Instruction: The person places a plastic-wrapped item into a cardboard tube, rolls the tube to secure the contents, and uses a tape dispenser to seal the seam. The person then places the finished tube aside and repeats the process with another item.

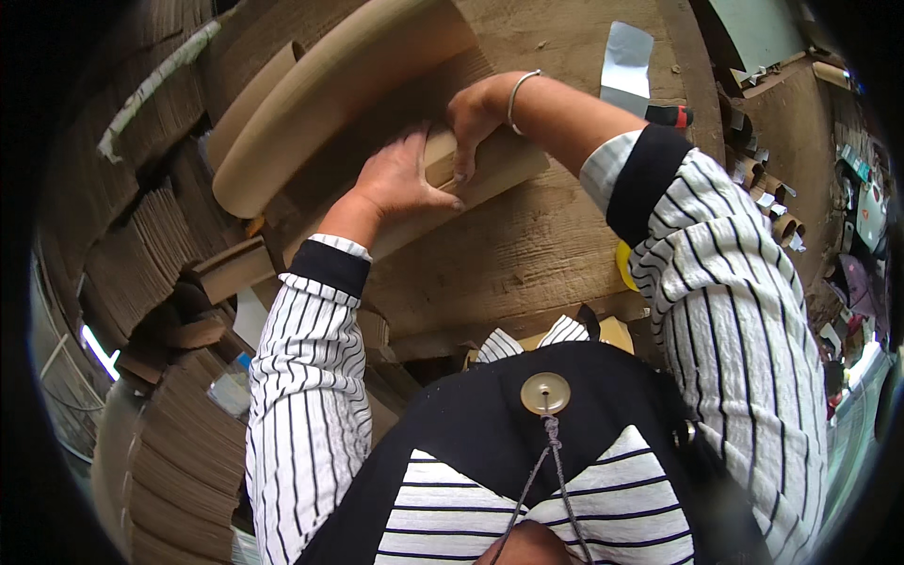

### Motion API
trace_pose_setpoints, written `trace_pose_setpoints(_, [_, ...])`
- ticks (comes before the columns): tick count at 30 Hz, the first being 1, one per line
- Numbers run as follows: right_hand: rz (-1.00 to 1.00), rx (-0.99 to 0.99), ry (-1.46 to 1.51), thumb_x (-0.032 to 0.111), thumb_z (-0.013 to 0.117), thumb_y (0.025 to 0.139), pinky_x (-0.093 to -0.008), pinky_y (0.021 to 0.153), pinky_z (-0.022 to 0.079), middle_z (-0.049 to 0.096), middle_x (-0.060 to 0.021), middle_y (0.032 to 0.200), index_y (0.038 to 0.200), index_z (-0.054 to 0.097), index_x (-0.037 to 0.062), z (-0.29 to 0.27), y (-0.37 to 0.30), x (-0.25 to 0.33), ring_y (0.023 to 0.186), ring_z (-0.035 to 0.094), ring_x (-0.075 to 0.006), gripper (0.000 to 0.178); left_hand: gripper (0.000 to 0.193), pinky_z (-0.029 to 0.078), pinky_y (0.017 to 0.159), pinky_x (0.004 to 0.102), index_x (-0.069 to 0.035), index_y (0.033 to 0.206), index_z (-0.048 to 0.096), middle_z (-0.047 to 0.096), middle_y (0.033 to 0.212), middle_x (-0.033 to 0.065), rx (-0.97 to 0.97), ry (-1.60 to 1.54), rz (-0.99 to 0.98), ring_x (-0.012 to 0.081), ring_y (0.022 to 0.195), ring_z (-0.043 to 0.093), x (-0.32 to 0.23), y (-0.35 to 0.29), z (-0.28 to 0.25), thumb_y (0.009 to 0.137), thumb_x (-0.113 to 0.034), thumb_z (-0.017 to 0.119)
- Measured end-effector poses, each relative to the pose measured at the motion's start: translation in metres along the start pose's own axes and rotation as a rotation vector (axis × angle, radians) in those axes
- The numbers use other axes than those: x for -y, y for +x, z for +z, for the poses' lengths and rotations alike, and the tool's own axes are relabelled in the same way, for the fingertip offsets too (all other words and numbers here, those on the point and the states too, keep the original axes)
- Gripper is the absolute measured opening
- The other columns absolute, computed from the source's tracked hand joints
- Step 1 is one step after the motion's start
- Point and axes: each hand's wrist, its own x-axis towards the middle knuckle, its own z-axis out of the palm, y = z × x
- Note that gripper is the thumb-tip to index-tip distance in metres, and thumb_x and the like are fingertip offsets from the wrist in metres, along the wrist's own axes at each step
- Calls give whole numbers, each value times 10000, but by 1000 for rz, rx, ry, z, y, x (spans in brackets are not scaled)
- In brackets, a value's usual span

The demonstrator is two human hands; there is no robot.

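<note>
Stacked cardboard stood left of the tabletop; on the tabletop, a curled sheet lay under a spread left hand and bent right hand, its grip unclear; uneven pressure risked creasing it.

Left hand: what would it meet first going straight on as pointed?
Likely the right hand, just beyond the left hand, up and right; depth is unclear, so the curled cardboard could come first.
</note>
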Motion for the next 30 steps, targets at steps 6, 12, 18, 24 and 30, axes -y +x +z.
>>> trace_pose_setpoints(6, [-82,-1623,571,498,706,825,-429,959,476,599,-246,1196,1280,543,-8,86,-17,-64,1182,557,-378,699,1202,396,1099,398,-7,1471,347,487,1414,247,194,-100,-81,370,1322,465,14,17,-10,508,-442,920])
trace_pose_setpoints(12, [-68,-935,1547,519,601,948,-362,932,467,607,-131,1211,1397,425,-39,202,3,-77,1071,595,-227,737,1243,315,1149,372,7,1485,318,454,1449,221,254,-296,-37,331,1367,413,47,35,-12,474,-343,952])
trace_pose_setpoints(18, [-186,-713,1640,575,560,943,-408,965,436,513,-128,1321,1429,393,16,163,-9,-69,1218,482,-210,759,1262,311,1151,363,9,1494,299,447,1458,218,352,-423,-78,314,1375,408,53,41,-18,464,-317,951])
trace_pose_setpoints(24, [-210,-783,1635,430,585,938,-403,1004,430,528,-170,1315,1408,401,-14,182,17,-75,1228,496,-242,672,1276,282,1163,367,2,1485,325,443,1467,162,381,-411,-117,278,1375,395,50,42,-14,444,-360,969])
trace_pose_setpoints(30, [-259,-866,1743,339,575,944,-339,1052,384,569,-209,1310,1358,462,-82,254,0,-80,1231,515,-246,601,1202,312,1147,354,19,1459,356,476,1434,190,448,-365,19,293,1345,434,15,33,23,466,-295,955])
